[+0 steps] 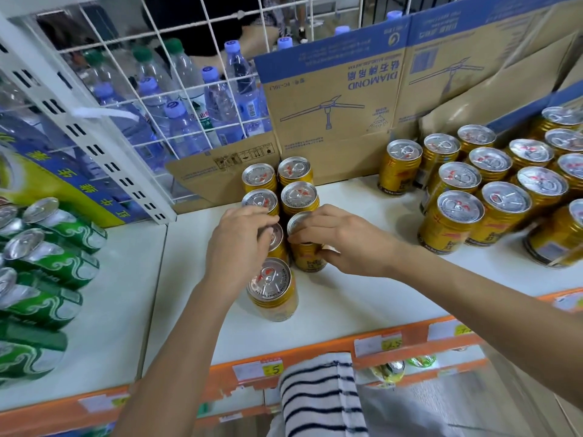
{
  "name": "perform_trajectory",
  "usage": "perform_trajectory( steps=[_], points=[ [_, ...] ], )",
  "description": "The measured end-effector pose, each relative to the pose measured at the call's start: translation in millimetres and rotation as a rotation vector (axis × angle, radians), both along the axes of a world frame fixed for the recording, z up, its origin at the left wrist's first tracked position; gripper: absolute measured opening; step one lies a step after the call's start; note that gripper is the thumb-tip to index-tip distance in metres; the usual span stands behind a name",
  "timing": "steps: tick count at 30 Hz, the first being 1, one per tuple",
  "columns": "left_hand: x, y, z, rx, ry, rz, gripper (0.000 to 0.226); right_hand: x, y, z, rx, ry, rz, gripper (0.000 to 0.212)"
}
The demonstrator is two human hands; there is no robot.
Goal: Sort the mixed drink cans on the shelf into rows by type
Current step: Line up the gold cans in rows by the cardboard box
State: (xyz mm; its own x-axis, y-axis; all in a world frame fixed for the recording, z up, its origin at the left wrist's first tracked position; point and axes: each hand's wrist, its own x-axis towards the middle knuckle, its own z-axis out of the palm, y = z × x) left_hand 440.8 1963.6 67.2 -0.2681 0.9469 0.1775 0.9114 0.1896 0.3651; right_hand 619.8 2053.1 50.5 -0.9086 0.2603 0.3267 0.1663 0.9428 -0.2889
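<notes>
Here, from the head view, two short rows of gold cans (295, 184) stand on the white shelf (347, 304) against a cardboard box (331, 99). The left hand (239, 244) curls over the top of the left-row can (277, 239), and the right hand (344, 244) grips the right-row can (307, 257) by its side. They seem to be squaring up the rows. Next, probably, more cans come over from the loose gold cans (504, 197) at right, kept apart from the green cans (53, 247).
</notes>
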Motion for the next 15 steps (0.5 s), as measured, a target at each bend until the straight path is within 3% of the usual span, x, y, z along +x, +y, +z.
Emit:
perform_trajectory(
  steps=[6, 12, 15],
  points=[
    [29, 5, 13, 0.081, 0.050, -0.044, 0.035, 33, 5, 8, -0.065, -0.105, -0.215, 0.049],
    [74, 32, 10, 0.063, -0.005, -0.191, 0.031, 102, 24, 40, 0.014, -0.151, -0.727, 0.048],
    [93, 42, 4, 0.007, -0.010, -0.224, 0.032, 130, 29, 45, 0.005, -0.302, -0.984, 0.058]
  ],
)
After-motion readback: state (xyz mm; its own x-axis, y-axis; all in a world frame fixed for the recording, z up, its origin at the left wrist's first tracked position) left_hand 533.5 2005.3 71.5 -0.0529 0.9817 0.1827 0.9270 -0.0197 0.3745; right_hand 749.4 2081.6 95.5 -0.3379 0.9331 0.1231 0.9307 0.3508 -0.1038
